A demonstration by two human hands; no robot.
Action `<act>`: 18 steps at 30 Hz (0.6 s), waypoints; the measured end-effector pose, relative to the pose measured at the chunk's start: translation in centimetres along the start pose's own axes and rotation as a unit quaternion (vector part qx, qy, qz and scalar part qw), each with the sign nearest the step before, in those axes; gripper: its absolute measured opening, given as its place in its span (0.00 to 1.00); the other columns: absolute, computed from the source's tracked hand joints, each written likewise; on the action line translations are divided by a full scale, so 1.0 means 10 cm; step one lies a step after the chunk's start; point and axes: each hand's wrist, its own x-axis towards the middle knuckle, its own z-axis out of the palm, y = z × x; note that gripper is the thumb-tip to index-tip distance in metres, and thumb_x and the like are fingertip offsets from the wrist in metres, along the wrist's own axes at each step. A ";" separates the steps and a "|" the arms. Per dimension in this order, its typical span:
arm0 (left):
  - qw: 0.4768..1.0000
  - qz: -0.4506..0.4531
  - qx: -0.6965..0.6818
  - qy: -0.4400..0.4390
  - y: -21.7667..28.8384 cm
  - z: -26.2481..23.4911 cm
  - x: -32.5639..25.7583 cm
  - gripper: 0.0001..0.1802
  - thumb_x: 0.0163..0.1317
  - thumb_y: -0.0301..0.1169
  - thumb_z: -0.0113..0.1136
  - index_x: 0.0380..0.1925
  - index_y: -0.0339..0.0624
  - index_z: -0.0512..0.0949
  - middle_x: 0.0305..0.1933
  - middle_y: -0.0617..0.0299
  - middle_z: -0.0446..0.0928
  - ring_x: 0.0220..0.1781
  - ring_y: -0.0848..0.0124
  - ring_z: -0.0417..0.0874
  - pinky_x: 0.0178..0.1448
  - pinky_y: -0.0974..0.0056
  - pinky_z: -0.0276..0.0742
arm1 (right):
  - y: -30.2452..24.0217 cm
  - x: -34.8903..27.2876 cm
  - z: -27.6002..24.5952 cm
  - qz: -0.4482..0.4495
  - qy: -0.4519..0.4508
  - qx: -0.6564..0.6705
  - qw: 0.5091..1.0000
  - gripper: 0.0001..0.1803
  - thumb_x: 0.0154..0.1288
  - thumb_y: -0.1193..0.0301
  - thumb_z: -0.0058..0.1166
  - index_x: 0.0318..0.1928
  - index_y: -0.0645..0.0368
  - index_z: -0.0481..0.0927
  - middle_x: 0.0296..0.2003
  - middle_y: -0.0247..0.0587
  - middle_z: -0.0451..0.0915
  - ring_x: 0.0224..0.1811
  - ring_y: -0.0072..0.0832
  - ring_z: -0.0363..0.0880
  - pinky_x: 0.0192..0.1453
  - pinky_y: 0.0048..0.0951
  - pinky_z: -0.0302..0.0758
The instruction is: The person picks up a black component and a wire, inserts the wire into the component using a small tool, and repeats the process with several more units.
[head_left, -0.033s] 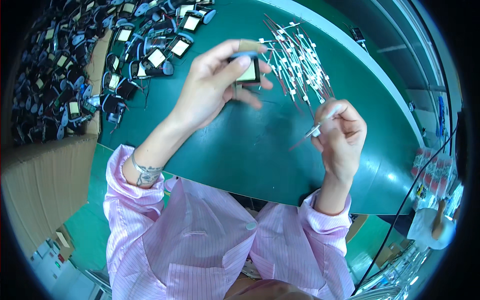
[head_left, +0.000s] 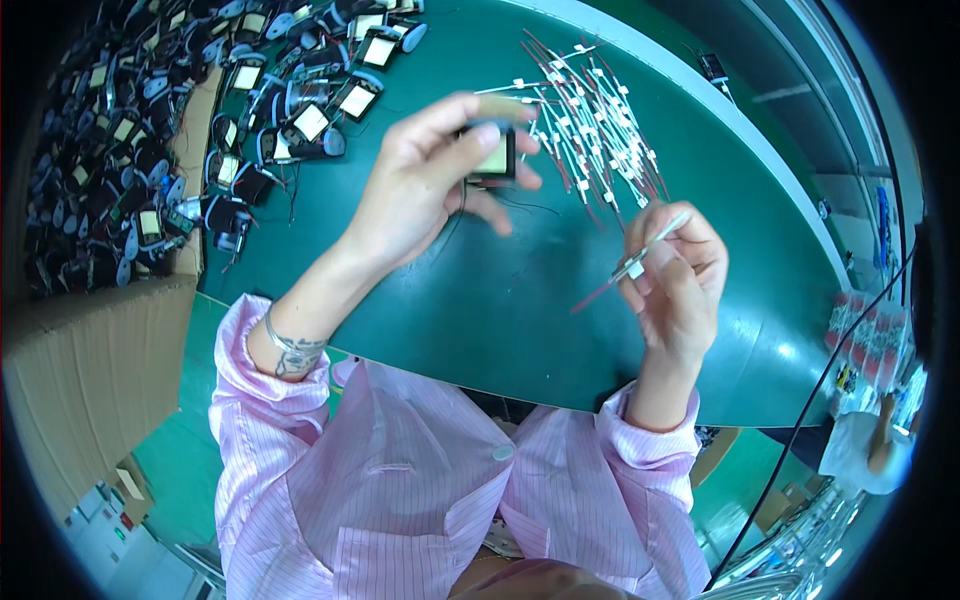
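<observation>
My left hand is closed around a small black electronic module with a pale square face. Its thumb presses on the module, and thin dark wires trail from below it. In my right hand, thumb and fingers pinch a short cable with white and dark red leads and a small white connector. The two hands are apart above the green tabletop. Beyond them lies a loose heap of similar white-and-red cables.
Several like modules lie at the table's far left. Beside them, a cardboard box holds a large pile of dark modules. A pale rail borders the far side. A black cord hangs at right, near another person's arm.
My left hand has lowered slightly with the module, and its dark wires now show more clearly. My right hand has turned a little, bringing more of the cable into sight.
</observation>
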 end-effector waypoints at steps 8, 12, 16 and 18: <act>0.961 0.007 0.206 -0.184 -0.18 0.15 -0.18 0.05 0.61 0.25 0.60 0.34 0.33 0.80 0.44 0.56 0.77 0.42 0.75 0.77 0.35 0.74 0.73 | 0.15 -0.09 0.10 0.079 0.027 0.255 0.963 0.08 0.58 0.88 0.44 0.37 0.68 0.73 0.28 0.44 0.77 0.21 0.21 0.76 0.25 0.25 0.79; 0.960 -0.030 0.225 -0.166 -0.12 0.16 -0.19 0.03 0.60 0.24 0.61 0.31 0.35 0.81 0.44 0.57 0.76 0.42 0.77 0.74 0.41 0.72 0.69 | 0.17 -0.09 0.04 0.017 0.058 0.193 0.979 0.09 0.58 0.88 0.45 0.38 0.68 0.74 0.29 0.43 0.78 0.22 0.21 0.77 0.26 0.24 0.79; 0.967 -0.029 0.223 -0.122 -0.12 0.16 -0.20 0.02 0.59 0.21 0.60 0.29 0.34 0.80 0.43 0.58 0.75 0.39 0.78 0.74 0.36 0.75 0.69 | 0.07 -0.06 0.14 0.071 0.002 0.212 0.975 0.14 0.56 0.88 0.53 0.45 0.69 0.74 0.35 0.43 0.78 0.25 0.21 0.78 0.28 0.22 0.80; 0.963 -0.016 0.244 -0.111 -0.12 0.16 -0.20 0.01 0.58 0.20 0.60 0.29 0.34 0.80 0.43 0.58 0.75 0.38 0.79 0.74 0.33 0.76 0.69 | 0.14 -0.10 0.17 0.067 -0.022 0.187 0.980 0.15 0.56 0.87 0.59 0.45 0.70 0.76 0.38 0.41 0.78 0.28 0.21 0.79 0.30 0.20 0.81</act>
